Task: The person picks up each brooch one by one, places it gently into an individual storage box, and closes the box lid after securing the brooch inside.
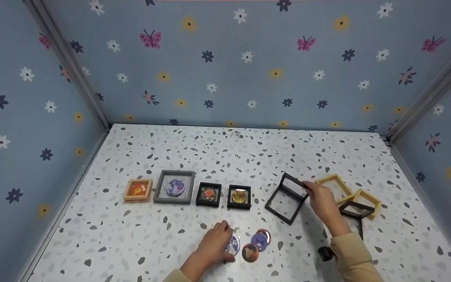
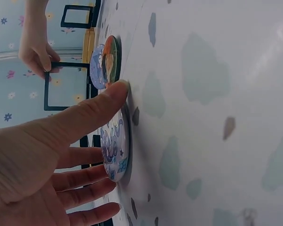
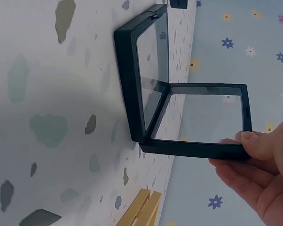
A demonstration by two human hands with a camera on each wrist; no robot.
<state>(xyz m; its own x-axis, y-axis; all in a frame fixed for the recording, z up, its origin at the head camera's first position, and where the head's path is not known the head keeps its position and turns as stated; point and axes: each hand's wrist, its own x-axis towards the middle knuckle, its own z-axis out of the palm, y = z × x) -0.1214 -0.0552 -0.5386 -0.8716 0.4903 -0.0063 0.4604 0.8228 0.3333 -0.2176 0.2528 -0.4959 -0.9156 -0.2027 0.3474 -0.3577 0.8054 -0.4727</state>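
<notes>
The left hand has its fingers spread around a shiny round purple-and-white badge on the speckled white table, and the right hand pinches a square black plastic frame, which could flop down if it slips.

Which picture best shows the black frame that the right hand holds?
The right wrist view: the black frame is close, both halves plain to see. The head view shows it smaller, from above; the left wrist view shows it in the background, partly hidden.
</notes>
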